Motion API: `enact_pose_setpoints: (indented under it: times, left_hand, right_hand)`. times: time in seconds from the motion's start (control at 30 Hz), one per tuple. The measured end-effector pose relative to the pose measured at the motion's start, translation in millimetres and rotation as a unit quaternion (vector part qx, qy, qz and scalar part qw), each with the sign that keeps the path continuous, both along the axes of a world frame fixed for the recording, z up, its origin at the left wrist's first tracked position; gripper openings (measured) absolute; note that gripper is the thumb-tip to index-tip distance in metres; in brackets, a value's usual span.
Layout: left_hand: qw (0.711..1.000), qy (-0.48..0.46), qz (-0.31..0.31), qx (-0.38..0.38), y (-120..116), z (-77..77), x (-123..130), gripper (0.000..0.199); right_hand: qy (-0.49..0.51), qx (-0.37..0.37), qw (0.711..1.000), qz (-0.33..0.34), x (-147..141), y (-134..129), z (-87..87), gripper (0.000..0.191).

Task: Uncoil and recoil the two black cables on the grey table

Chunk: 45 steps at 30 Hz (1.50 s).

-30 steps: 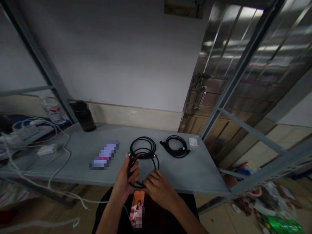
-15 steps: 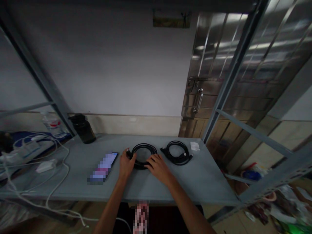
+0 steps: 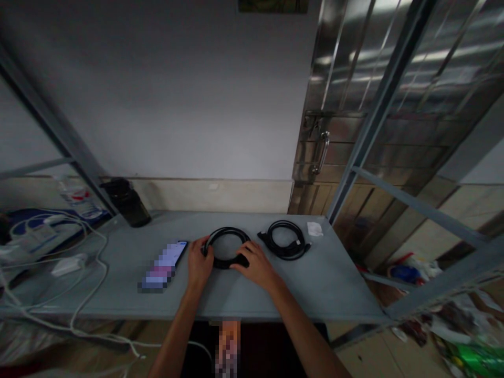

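Observation:
A black cable (image 3: 226,230) lies coiled in a ring on the grey table, between my two hands. My left hand (image 3: 200,262) is closed around the coil's left side, thumb on the inside. On the lower right of the ring, my right hand (image 3: 255,263) grips the cable, its fingers over a thick dark part near the coil. A second coiled black cable (image 3: 284,241), with its plugs showing, rests to the right, apart from my hands. Left of my left hand lies a phone (image 3: 164,266) with its screen lit.
The grey table (image 3: 315,294) has metal frame posts at its sides. A dark bottle (image 3: 128,202) stands at the back left, near white cords (image 3: 100,254) and a white adapter (image 3: 70,264). A white paper scrap (image 3: 314,229) lies at the back right.
The view has tilted down slightly. My right hand has shifted its grip on the lower right of the coil, and my left fingers have wrapped further around the left side.

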<state>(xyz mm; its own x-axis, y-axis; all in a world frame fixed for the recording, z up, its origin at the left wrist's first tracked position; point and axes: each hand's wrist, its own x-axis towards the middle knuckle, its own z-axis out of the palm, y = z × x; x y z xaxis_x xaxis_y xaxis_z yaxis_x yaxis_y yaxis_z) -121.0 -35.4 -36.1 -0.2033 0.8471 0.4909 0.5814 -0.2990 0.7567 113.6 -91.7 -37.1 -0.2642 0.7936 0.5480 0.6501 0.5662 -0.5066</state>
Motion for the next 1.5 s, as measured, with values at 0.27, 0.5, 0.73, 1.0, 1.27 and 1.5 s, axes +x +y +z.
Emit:
enact_pose_setpoints:
  times: [0.27, 0.5, 0.73, 1.0, 1.27, 1.5]
  left_hand:
    - [1.0, -0.007, -0.002, -0.005, -1.5, 2.3, -0.1, 0.036]
    - [1.0, -0.01, -0.004, -0.001, -2.5, 2.4, 0.7, 0.036]
    - [1.0, -0.005, -0.017, -0.004, -1.2, 0.1, -0.7, 0.037]
    - [1.0, -0.011, -0.01, 0.002, -2.2, 1.2, 1.0, 0.034]
    - [1.0, -0.008, 0.003, 0.022, -4.5, 4.8, 2.6, 0.034]
    - [0.999, 0.016, 0.007, 0.032, -7.8, 8.7, 3.4, 0.034]
  right_hand:
    - [0.017, 0.0, 1.0, 0.005, 0.0, -2.7, 4.8, 0.031]
    - [0.025, 0.009, 1.0, -0.004, -0.7, -4.5, 6.0, 0.026]
    - [0.02, 0.022, 0.999, -0.018, -0.4, -3.0, 3.0, 0.019]
    - [-0.028, 0.047, 0.996, -0.067, 18.8, -0.9, 2.9, 0.021]
    - [-0.12, 0.038, 0.978, -0.167, 141.7, -13.9, -3.7, 0.048]
    - [-0.137, 0.017, 0.976, -0.167, 164.6, -19.8, -21.0, 0.031]
